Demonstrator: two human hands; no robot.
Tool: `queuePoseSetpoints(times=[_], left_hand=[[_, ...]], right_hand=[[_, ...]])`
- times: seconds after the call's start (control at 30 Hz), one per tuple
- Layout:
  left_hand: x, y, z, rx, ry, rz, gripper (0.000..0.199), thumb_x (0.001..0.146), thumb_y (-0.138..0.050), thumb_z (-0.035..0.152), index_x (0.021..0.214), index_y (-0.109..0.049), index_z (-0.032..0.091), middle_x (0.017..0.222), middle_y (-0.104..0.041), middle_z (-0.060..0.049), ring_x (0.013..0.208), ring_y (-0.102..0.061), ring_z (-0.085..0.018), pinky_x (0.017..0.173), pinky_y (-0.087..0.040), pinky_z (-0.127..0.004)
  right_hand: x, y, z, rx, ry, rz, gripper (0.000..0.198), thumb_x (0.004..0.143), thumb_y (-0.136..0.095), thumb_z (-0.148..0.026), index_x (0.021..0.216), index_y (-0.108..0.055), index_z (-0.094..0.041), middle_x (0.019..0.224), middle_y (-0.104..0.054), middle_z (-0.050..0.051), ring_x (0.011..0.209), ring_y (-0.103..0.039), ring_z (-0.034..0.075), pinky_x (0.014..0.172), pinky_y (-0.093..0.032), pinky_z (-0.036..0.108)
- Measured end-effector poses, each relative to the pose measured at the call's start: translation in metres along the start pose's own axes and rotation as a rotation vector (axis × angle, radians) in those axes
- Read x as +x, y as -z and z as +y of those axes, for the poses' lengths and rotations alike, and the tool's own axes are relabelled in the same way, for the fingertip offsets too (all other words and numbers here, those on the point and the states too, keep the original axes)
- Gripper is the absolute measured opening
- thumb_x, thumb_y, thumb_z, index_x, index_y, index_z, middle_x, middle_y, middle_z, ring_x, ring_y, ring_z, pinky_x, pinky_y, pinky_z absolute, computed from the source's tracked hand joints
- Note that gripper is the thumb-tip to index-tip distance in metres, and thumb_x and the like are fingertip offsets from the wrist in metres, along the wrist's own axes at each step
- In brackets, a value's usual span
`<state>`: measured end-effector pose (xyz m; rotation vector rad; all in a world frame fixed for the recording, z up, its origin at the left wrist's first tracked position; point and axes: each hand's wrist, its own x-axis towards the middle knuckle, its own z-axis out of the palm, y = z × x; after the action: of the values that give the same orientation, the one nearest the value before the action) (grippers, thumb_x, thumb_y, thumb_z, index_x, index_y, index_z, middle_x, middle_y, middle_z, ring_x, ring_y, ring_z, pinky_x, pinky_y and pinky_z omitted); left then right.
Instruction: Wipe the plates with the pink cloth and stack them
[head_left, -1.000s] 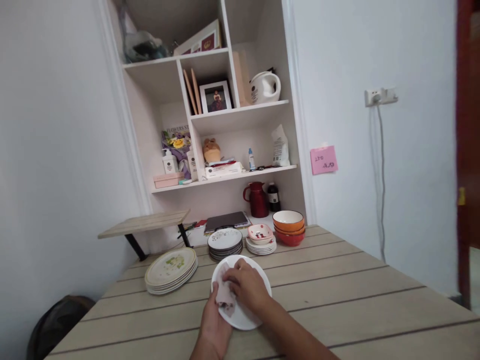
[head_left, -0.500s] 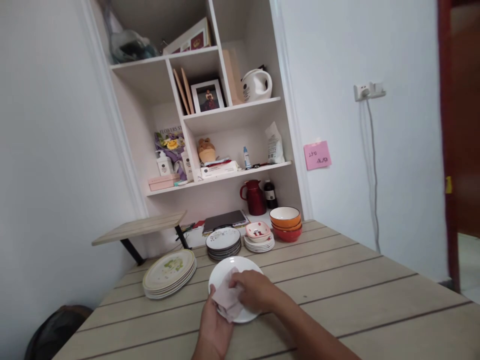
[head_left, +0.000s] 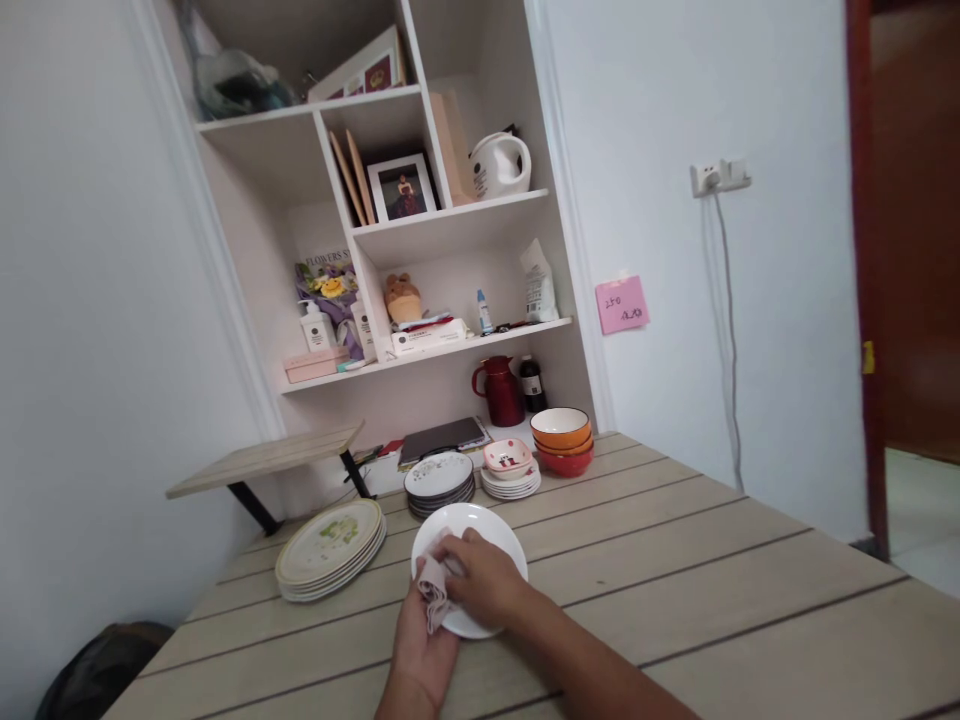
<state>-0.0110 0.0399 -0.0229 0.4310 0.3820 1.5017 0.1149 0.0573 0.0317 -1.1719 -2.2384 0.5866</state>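
A white plate is tilted above the near part of the wooden table. My left hand grips its lower left rim from below. Across the plate's face, my right hand presses a crumpled pale pink cloth, its fingers closed on it. One end of the cloth hangs over the rim by my left hand. Beyond the plate stand a stack of dark-rimmed plates and a small stack of white dishes with a pink-patterned bowl on top.
Large plates with a green pattern are stacked at the left, near a small raised wooden shelf. Orange and red bowls stand at the back right. Behind them are a red jug and a dark bottle.
My right hand has moved slightly up and left over the plate. The cloth has bunched up toward the left rim. The whole view has shifted a little.
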Motion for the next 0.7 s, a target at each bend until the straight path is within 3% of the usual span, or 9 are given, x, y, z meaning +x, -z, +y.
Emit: queuePoseSetpoints(times=[0.13,0.33,0.43,0.57,0.7], left_hand=[[0.006,0.009,0.001,0.022,-0.015,0.051,0.034,0.094,-0.042,0.018,0.11,-0.071,0.015,0.092,-0.076,-0.013,0.089,-0.072,-0.023,0.1,-0.046,-0.044],[0.01,0.022,0.002,0.092,0.054,-0.152,0.039,0.096,-0.043,0.035,0.111,-0.071,0.012,0.107,-0.072,-0.017,0.111,-0.064,-0.028,0.11,-0.034,-0.046],[0.011,0.023,0.0,0.076,0.073,-0.182,0.039,0.096,-0.043,0.036,0.11,-0.071,0.013,0.107,-0.073,-0.016,0.115,-0.061,-0.028,0.111,-0.033,-0.046],[0.005,0.01,-0.001,0.073,0.061,-0.058,0.035,0.095,-0.046,0.033,0.107,-0.071,0.013,0.101,-0.074,-0.016,0.11,-0.064,-0.029,0.106,-0.04,-0.047],[-0.009,-0.007,0.001,0.137,0.082,0.07,0.028,0.092,-0.051,0.028,0.093,-0.072,0.01,0.087,-0.076,-0.014,0.089,-0.072,-0.027,0.09,-0.052,-0.043]], right_hand=[[0.005,0.001,0.002,-0.004,-0.058,0.033,0.037,0.077,-0.059,-0.036,0.114,-0.06,-0.036,0.112,-0.06,0.003,0.094,-0.06,0.02,0.073,-0.036,0.029],[0.009,0.013,0.017,-0.057,-0.177,0.013,0.041,0.07,-0.066,-0.045,0.108,-0.06,-0.031,0.103,-0.067,0.004,0.093,-0.061,0.025,0.069,-0.035,0.031],[0.007,0.021,0.025,-0.076,-0.197,-0.033,0.04,0.065,-0.07,-0.045,0.1,-0.06,-0.028,0.095,-0.069,0.004,0.087,-0.062,0.025,0.065,-0.034,0.03],[0.002,0.027,0.027,-0.08,-0.135,-0.108,0.039,0.061,-0.073,-0.043,0.094,-0.061,-0.027,0.091,-0.069,0.004,0.083,-0.061,0.024,0.062,-0.034,0.029],[-0.003,0.021,0.02,-0.044,0.014,-0.195,0.038,0.058,-0.075,-0.037,0.093,-0.063,-0.026,0.085,-0.069,0.002,0.079,-0.06,0.023,0.061,-0.033,0.028]])
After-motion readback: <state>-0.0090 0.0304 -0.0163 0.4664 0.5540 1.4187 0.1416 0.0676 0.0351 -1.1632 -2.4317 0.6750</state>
